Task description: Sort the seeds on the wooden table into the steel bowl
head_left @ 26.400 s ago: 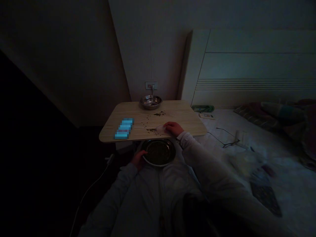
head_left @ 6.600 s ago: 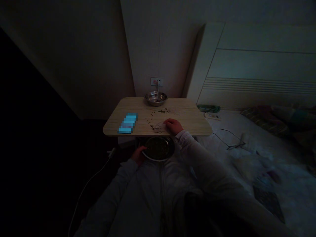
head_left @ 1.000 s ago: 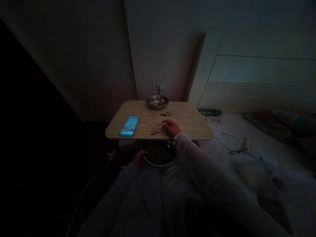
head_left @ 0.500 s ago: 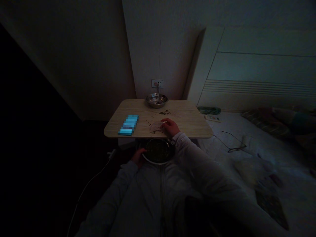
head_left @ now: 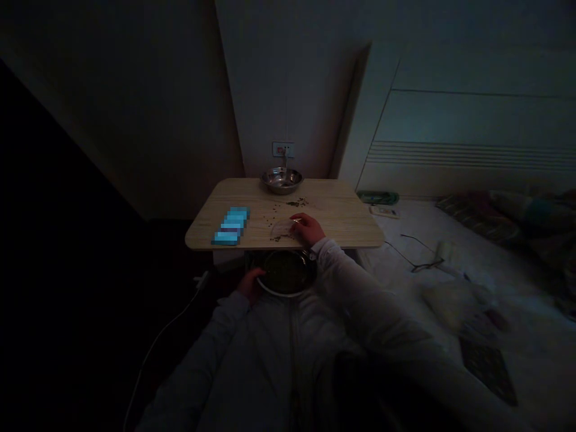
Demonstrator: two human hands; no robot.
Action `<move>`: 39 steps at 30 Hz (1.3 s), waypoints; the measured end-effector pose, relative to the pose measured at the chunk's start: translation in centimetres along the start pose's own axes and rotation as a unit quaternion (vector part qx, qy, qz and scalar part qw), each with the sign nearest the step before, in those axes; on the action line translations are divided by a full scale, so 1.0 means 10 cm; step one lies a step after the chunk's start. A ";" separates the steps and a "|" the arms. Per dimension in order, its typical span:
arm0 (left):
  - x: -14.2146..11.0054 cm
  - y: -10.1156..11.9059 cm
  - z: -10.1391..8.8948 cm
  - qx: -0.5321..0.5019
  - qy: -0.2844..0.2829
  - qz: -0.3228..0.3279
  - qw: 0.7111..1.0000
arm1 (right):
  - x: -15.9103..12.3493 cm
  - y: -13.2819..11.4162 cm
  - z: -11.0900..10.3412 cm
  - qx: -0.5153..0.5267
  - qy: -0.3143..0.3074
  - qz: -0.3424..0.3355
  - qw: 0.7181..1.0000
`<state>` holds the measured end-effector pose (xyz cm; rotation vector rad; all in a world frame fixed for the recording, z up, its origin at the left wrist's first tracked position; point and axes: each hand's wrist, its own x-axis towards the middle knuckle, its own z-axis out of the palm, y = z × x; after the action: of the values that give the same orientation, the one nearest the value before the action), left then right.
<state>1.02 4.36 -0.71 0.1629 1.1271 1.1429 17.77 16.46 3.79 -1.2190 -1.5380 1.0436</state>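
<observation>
My left hand (head_left: 252,284) grips the rim of a metal bowl (head_left: 288,294) held below the table's front edge; its inside looks dark, and its contents are hard to make out. Above the tabletop, my right hand (head_left: 309,229) pinches a thin, clear, rounded piece of plastic (head_left: 282,228), perhaps a lid, close to the wood. Small dark grains (head_left: 279,238) lie scattered around and in front of the plastic. Farther back is a small pile of similar grains (head_left: 297,203). A second shiny metal bowl (head_left: 282,181) stands at the table's back edge.
A phone with a lit screen (head_left: 231,225) lies at the left of the small wooden table (head_left: 346,210). Right of it, a bed (head_left: 400,240) holds eyeglasses (head_left: 420,264), a white remote-like object (head_left: 384,212) and a bag. A white cable (head_left: 164,330) runs along the floor at left.
The view has shifted slightly, so everything sits a little farther left and higher. Both hands keep their holds, with no clear movement relative to the table.
</observation>
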 end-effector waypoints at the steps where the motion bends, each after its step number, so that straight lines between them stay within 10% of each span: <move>1: 0.01 0.00 -0.01 0.000 -0.002 0.001 1.000 | 0.01 0.01 0.00 0.006 0.000 0.001 1.000; 39: -0.01 0.00 0.00 0.002 -0.003 0.012 1.000 | -0.02 -0.05 -0.04 0.003 -0.007 0.019 1.000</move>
<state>1.02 4.30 -0.59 0.1835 1.1245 1.1601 18.01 16.25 4.37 -1.2441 -1.5276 1.0832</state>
